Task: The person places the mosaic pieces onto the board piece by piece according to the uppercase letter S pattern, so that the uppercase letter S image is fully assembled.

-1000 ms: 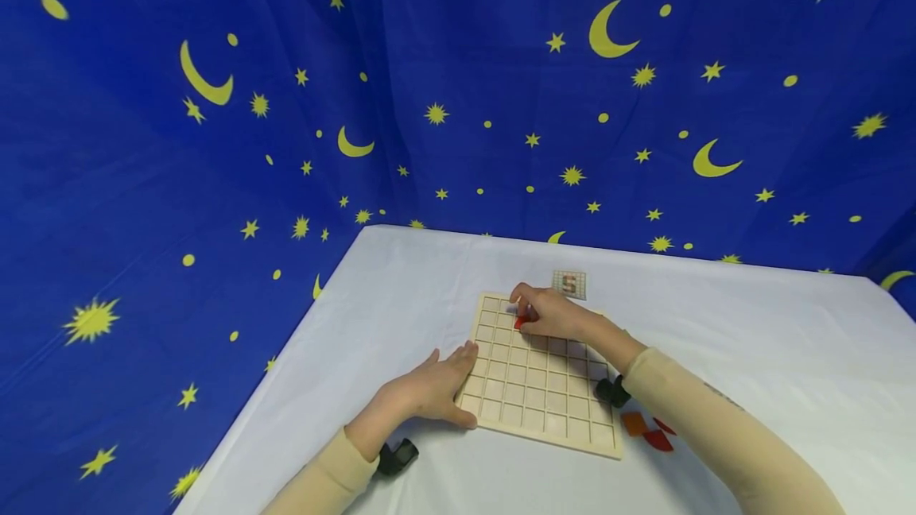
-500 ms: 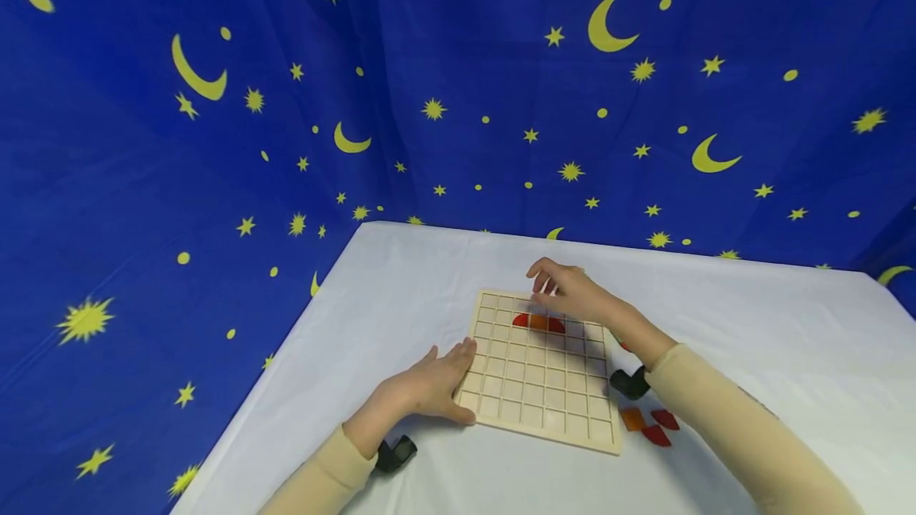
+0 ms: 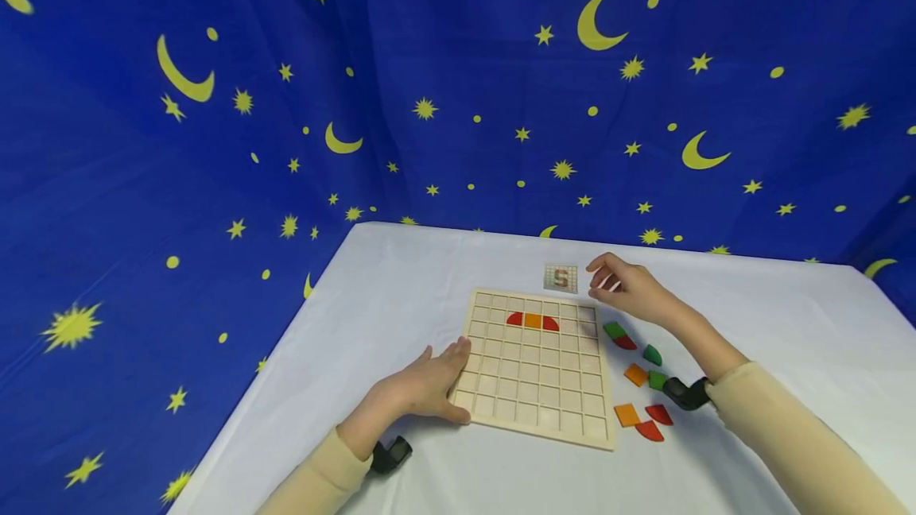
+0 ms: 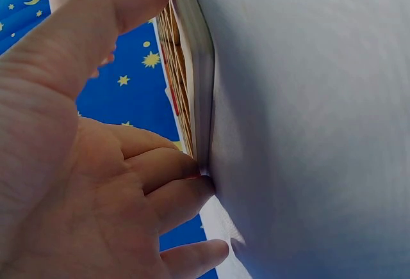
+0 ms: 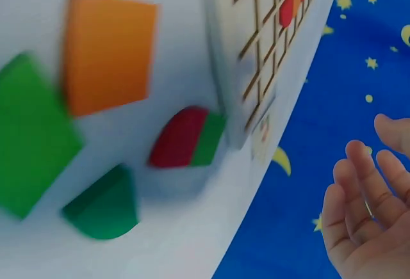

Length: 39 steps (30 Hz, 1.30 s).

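A wooden grid board (image 3: 531, 376) lies on the white table. In its upper rows an orange square (image 3: 533, 321) sits between two red rounded pieces, one at the left (image 3: 514, 319) and one at the right (image 3: 550, 323). My left hand (image 3: 428, 388) rests against the board's left side, fingers extended, with the thumb at the near corner; the left wrist view shows the thumb and fingertips at the board's edge (image 4: 204, 100). Beyond the board's far right corner, my right hand (image 3: 630, 288) hovers with loosely bent fingers and nothing in them. The right wrist view shows its fingers apart.
A small pattern card (image 3: 560, 277) lies behind the board. Right of it are loose pieces: a green one (image 3: 614, 330) against a red one (image 3: 625, 342), a dark green one (image 3: 652, 354), orange squares (image 3: 626, 415) and several others. Blue star-printed cloth (image 3: 458, 86) hangs behind.
My right hand has let go of a red piece at the left of the row and moved right, off the board, uncovering the row and card. The left hand stays at the board.
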Each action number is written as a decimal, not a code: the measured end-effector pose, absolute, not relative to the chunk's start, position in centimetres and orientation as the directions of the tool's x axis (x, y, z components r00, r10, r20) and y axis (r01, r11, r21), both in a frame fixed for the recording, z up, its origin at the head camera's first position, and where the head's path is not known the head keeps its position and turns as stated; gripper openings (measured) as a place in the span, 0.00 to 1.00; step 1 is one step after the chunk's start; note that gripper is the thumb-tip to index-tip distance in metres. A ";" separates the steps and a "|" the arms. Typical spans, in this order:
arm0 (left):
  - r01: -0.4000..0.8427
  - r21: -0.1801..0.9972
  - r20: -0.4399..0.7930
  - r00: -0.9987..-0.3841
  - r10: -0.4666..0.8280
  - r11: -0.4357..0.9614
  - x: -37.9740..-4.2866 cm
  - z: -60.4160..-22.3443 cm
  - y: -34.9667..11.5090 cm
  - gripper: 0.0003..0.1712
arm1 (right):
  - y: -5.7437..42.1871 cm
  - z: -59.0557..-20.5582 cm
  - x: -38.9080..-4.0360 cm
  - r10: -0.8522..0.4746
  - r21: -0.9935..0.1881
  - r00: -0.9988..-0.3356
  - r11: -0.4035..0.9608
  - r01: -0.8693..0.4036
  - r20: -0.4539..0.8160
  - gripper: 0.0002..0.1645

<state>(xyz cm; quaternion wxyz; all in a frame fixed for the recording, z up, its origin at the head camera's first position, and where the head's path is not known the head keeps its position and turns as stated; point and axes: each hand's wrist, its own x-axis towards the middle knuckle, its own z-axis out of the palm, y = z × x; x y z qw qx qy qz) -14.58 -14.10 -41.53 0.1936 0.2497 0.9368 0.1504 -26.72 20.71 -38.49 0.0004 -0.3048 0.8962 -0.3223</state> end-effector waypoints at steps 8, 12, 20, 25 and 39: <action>0.410 0.386 -0.284 -0.799 0.529 0.826 -14.6 -41.5 -14.1 0.61 | 22.2 -39.2 -25.8 -0.444 -0.567 -0.891 0.711 -0.417 0.098 0.20; 0.408 0.394 -0.280 -0.800 0.531 0.823 -14.5 -41.4 -14.1 0.61 | 22.2 -39.8 -25.5 -0.421 -0.554 -0.905 0.766 -0.326 -0.050 0.25; 0.416 0.390 -0.278 -0.797 0.536 0.821 -14.6 -41.6 -14.1 0.62 | 22.3 -40.9 -25.2 -0.369 -0.515 -0.907 0.828 -0.221 -0.203 0.31; 0.417 0.388 -0.275 -0.799 0.535 0.822 -14.6 -41.6 -14.2 0.62 | 22.1 -41.1 -24.9 -0.356 -0.493 -0.908 0.844 -0.212 -0.220 0.31; 0.415 0.388 -0.277 -0.799 0.534 0.823 -14.7 -41.7 -14.2 0.63 | 21.8 -42.3 -24.8 -0.344 -0.429 -0.921 0.871 -0.241 -0.182 0.30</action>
